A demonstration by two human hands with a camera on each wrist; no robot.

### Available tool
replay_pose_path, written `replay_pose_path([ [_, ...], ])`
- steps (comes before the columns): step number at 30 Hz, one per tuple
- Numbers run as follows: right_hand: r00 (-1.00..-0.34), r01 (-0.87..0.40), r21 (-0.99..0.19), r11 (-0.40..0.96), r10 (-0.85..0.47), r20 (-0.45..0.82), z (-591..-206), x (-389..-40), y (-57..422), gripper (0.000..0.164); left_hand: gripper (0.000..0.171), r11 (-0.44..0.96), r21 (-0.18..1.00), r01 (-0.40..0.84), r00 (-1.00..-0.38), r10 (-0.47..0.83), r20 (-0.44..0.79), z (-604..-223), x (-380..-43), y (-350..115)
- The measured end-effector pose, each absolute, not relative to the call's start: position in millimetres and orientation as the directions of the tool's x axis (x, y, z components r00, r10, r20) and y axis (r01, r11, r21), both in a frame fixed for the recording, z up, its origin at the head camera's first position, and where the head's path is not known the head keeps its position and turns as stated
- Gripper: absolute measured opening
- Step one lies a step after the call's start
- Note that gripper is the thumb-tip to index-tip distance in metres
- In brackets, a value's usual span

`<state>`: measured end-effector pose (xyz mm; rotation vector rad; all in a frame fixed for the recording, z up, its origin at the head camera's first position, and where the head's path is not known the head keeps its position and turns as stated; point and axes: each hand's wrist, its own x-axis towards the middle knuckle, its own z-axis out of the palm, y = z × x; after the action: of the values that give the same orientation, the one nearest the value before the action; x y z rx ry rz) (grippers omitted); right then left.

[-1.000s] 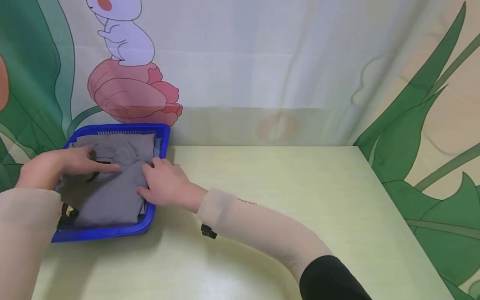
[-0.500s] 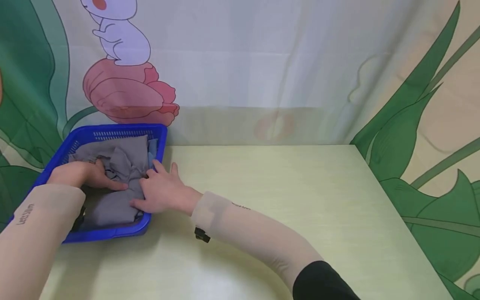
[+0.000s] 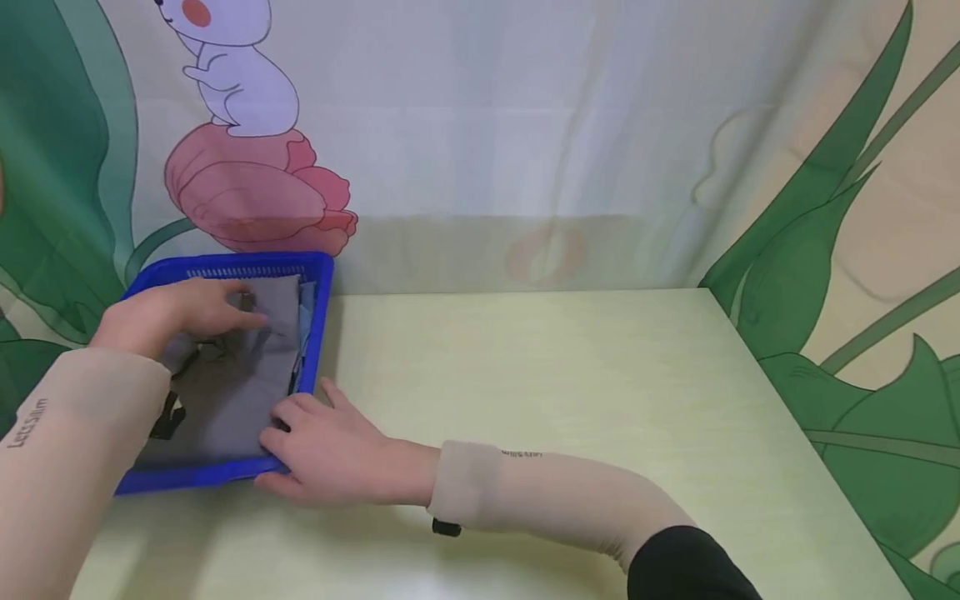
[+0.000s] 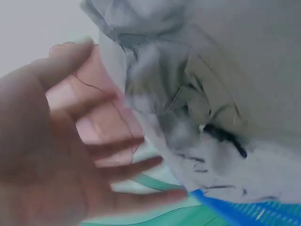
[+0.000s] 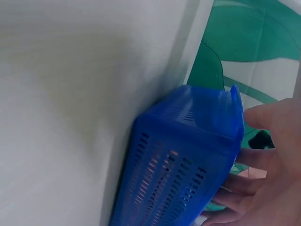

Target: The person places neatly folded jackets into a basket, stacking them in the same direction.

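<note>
A blue plastic basket [image 3: 321, 325] holds a folded grey garment [image 3: 217, 412] with dark markings on it. My left hand [image 3: 180, 312] hovers over the back left part of the garment. In the left wrist view, the fingers of that left hand [image 4: 61, 141] are spread and straight beside the creased grey cloth [image 4: 225, 61], gripping nothing. My right hand [image 3: 330, 450] is at the basket's front right corner, fingertips right at the rim. From the right wrist, the slotted basket wall [image 5: 174, 160] shows, with loosely extended fingers of the right hand [image 5: 270, 174] along its upper edge.
Blue fabric [image 3: 306, 304] peeks out along the basket's right inner side. The pale table [image 3: 525, 375] extends to the right. Behind it hangs a printed curtain [image 3: 465, 125] with a rabbit and leaves.
My left hand has risen and moved back from the middle of the garment. My right hand has slid from the basket's right side towards me, to the front corner. The garment's rumpled middle looks flatter.
</note>
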<state>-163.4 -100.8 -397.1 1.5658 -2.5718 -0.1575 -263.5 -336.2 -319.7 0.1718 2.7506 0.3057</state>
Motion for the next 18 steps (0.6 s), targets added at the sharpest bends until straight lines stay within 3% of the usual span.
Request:
replay_pose_path([
  [5,-0.358,-0.921,0.158,0.356,-0.934,0.018,-402.0,-160.9,-97.7,0.039,0.094,0.95,0.265,0.167,-0.919,0.247,-0.306,-345.4,-278.0,-343.6],
  [9,-0.306,-0.942,0.142,0.303,-0.952,-0.003,-405.3,-161.3,-99.0,0.047,0.098,0.95,0.267,0.163,-0.913,0.248,-0.323,-356.6,-278.8,-347.9],
  [13,-0.287,-0.948,0.143,0.284,-0.958,0.002,-408.0,-159.9,-97.1,0.053,0.096,0.955,0.255,0.15,-0.902,0.238,-0.36,-360.6,-277.9,-341.1],
  [18,-0.287,-0.948,0.148,0.282,-0.958,-0.015,-407.4,-157.8,-93.7,0.059,0.088,0.986,0.13,0.105,-0.899,0.15,-0.412,-363.1,-272.2,-324.1],
])
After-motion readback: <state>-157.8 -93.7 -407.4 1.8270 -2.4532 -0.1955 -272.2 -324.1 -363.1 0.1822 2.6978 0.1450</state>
